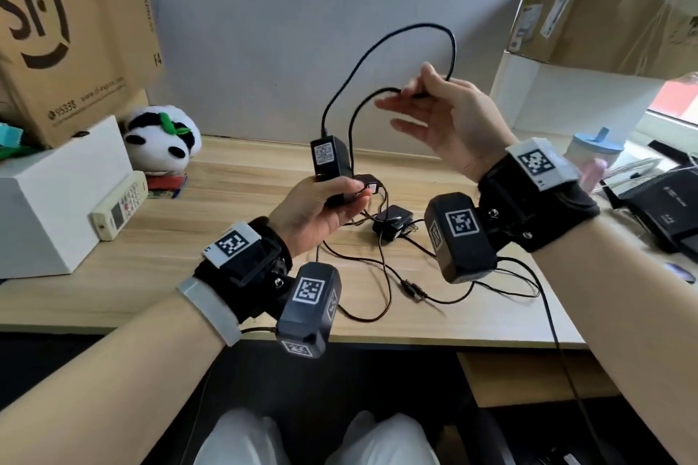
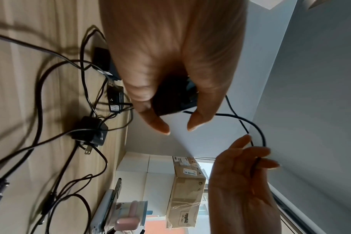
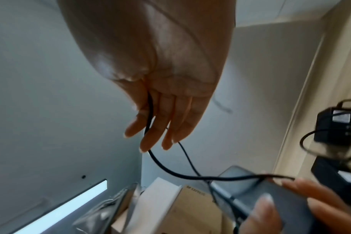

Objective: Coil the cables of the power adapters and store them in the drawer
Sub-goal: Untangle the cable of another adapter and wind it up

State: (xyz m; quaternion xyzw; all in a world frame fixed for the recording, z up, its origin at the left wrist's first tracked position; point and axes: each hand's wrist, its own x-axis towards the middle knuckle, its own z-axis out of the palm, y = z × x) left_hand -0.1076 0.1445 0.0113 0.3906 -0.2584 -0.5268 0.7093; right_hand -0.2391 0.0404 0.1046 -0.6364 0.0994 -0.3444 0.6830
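My left hand [image 1: 332, 200] grips a black power adapter [image 1: 328, 160] upright above the wooden desk [image 1: 189, 276]. Its black cable [image 1: 415, 28] rises from the adapter's top in a tall loop. My right hand [image 1: 413, 92] pinches that cable between thumb and forefinger, higher and to the right, with the other fingers spread. In the left wrist view the adapter [image 2: 170, 102] sits between thumb and fingers, with the cable [image 2: 260, 134] running to the right hand [image 2: 244, 174]. The right wrist view shows the cable [image 3: 170, 171] passing along the fingers [image 3: 160, 123] down to the adapter [image 3: 270, 197].
Two more black adapters [image 1: 393, 225] [image 1: 368, 181] lie on the desk in a tangle of cables [image 1: 381, 276]. Cardboard boxes [image 1: 68, 34] [image 1: 604, 15], white boxes [image 1: 49, 200], a panda plush [image 1: 162, 140] and a remote [image 1: 121, 206] line the sides. A black router [image 1: 664, 208] sits right.
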